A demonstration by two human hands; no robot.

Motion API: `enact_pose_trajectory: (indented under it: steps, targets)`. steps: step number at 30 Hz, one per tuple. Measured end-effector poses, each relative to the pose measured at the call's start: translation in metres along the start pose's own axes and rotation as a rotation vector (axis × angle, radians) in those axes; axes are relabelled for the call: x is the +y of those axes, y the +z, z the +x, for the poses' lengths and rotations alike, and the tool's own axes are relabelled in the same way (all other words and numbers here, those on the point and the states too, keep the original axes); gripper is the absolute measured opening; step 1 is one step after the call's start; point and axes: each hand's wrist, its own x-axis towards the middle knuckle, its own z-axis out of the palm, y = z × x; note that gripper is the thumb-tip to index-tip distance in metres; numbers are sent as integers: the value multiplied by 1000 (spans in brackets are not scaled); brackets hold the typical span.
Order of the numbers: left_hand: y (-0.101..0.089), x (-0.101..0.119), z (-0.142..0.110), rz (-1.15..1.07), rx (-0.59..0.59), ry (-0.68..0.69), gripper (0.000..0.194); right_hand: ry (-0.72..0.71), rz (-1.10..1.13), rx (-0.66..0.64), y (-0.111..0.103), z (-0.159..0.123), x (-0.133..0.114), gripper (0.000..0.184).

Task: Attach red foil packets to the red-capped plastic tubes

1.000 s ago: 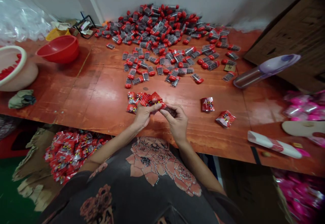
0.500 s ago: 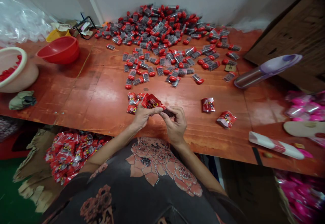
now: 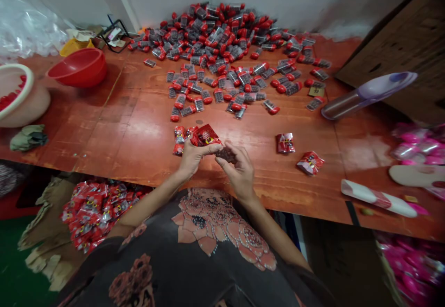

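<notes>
My left hand [image 3: 193,156] is closed around a red printed packet [image 3: 206,135], thumb on its near side. At the packet's right end, my right hand [image 3: 239,164] pinches a small clear container of dark pellets [image 3: 226,154], partly covered by my fingers. Whether the container is inside the packet's mouth I cannot tell. Several small red packets [image 3: 179,135] lie just beyond my left hand. To the right on the table are a filled red packet [image 3: 285,143] and another red packet [image 3: 310,163].
Red-capped containers [image 3: 215,38] are heaped against the wall. A red bowl [image 3: 78,68] and a white tub [image 3: 38,98] stand left; a purple-topped clear tube [image 3: 368,94] and a cardboard box [image 3: 399,52] are right. Red packets [image 3: 93,209] fill a box below the table's front edge.
The red packet has turned more upright and shifted slightly left. My right fingers have shifted, and more of the dark-pellet container shows between them.
</notes>
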Motion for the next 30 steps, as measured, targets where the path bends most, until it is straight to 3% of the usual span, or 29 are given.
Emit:
enact_pose_trajectory:
  steps: [5, 12, 15, 18, 21, 26, 30]
  targets:
    - [-3, -2, -1, 63, -48, -7, 26, 170, 132, -3, 5, 0, 6, 45]
    - [0, -11, -2, 26, 76, 96, 30, -68, -76, 136, 12, -8, 6, 34]
    - [-2, -12, -1, 40, 20, 96, 29, 81, 106, 136, 12, -6, 5, 33]
    - [-7, -10, 2, 44, -121, 68, 26, 296, 341, 96, 9, 0, 5, 33]
    - [-9, -8, 1, 70, -213, 39, 23, 357, 414, 71, 7, 2, 5, 32]
    - [-3, -11, -4, 141, -87, 41, 30, 188, 248, 113, 11, -2, 6, 30]
    - [-3, -14, -4, 84, -57, 3, 34, 264, 304, 60, 10, -1, 6, 34]
